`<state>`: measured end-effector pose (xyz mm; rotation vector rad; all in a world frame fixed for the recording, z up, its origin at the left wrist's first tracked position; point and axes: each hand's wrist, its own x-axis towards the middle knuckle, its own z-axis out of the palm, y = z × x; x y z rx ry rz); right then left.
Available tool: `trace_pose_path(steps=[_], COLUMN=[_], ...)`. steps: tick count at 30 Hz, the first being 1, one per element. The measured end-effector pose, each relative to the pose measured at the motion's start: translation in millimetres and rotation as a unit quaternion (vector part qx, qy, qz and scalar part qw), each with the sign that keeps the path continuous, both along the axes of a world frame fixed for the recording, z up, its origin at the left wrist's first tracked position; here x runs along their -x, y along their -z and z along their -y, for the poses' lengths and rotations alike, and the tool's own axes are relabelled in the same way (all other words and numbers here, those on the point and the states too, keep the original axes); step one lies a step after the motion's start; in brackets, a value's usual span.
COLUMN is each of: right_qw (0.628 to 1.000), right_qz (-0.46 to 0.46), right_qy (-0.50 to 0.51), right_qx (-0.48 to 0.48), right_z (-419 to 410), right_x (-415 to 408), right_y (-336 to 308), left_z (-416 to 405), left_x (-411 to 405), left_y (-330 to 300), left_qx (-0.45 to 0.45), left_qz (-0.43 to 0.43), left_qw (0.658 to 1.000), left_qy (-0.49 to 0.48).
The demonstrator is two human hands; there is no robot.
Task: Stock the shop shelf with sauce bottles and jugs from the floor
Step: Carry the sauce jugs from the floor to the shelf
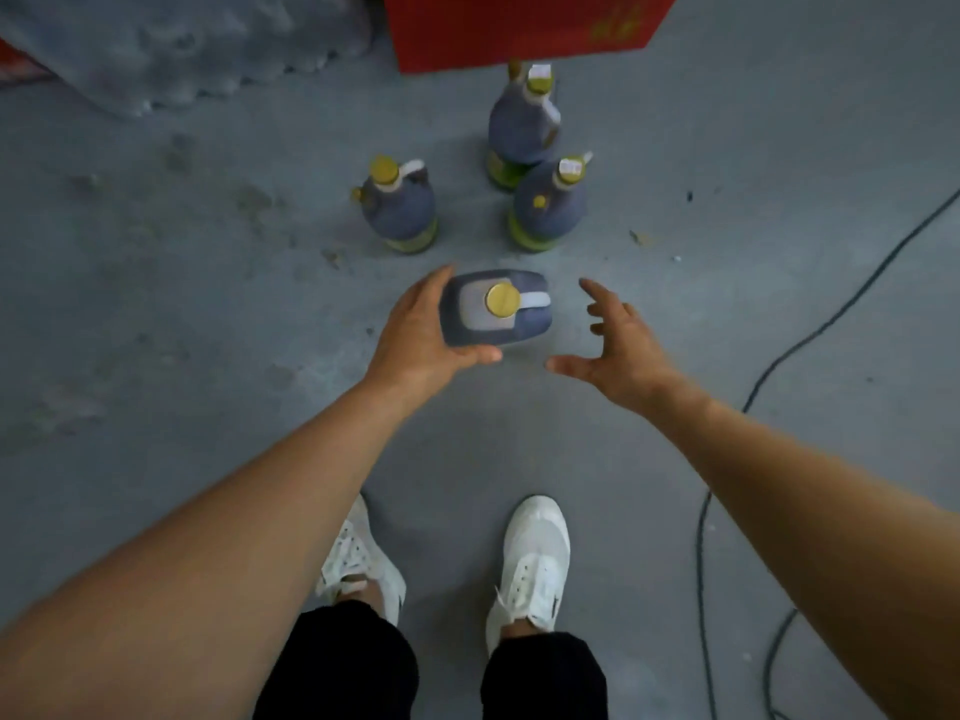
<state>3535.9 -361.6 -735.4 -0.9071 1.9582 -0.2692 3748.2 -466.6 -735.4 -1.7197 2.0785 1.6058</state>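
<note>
Jug [496, 309] in left hand [415, 340]

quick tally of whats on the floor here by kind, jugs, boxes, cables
Jugs: 4, one held by the left hand, three standing
Red boxes: 1
Black cables: 1
Total: 6

Red box [524, 28] cut by top edge — print blurred.

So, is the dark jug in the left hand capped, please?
Capped: a yellow cap sits on the dark plastic jug in the left hand.
</note>
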Motion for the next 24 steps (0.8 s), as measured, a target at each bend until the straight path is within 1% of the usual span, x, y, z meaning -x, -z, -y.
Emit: trace_pose_path(steps=[3, 6, 9, 12, 15, 17, 19, 24], right_qw=[1.0, 0.998, 0.995, 0.992, 0.989, 0.987, 0.983, 0.965], right_qz=[0.023, 0.063, 0.081, 0.111, 0.147, 0.161, 0.183, 0.251], right_qy=[-0.012, -0.012, -0.001, -0.028, -0.004, 0.015, 0.011, 0.012], right_qx=[0.012, 0.03, 0.056, 0.044, 0.017, 0.017, 0.002, -0.073], right_z=[8.2, 12.3, 19.2, 32.9, 38.4, 41.4, 45.3, 35.1], right_x=[-0.3, -2.3, -6.4, -5.9, -1.6, -4.7, -13.8, -55.4], right_y=[51.9, 89.7, 106.1, 112.2, 110.8, 103.4, 88.9, 46.0], left_z=[-5.5, -3.4, 3.8, 10.1, 18.7, 23.2, 21.7, -1.9], left_x=[-5.1, -9.0, -10.1, -11.0, -10.9, -14.2, -24.5, -74.2], left_y=[48.2, 80.9, 95.6, 96.6, 95.3, 89.9, 82.3, 35.2], left_qx=[0.011, 0.011, -0.002, -0.023, -0.047, -0.072, -0.109, -0.189], left_qz=[-0.019, -0.057, -0.086, -0.099, -0.118, -0.112, -0.097, -0.071], left_qw=[1.0, 0.998, 0.996, 0.994, 0.991, 0.99, 0.985, 0.967], left_qy=[0.013, -0.01, -0.029, -0.027, -0.032, -0.052, -0.087, -0.155])
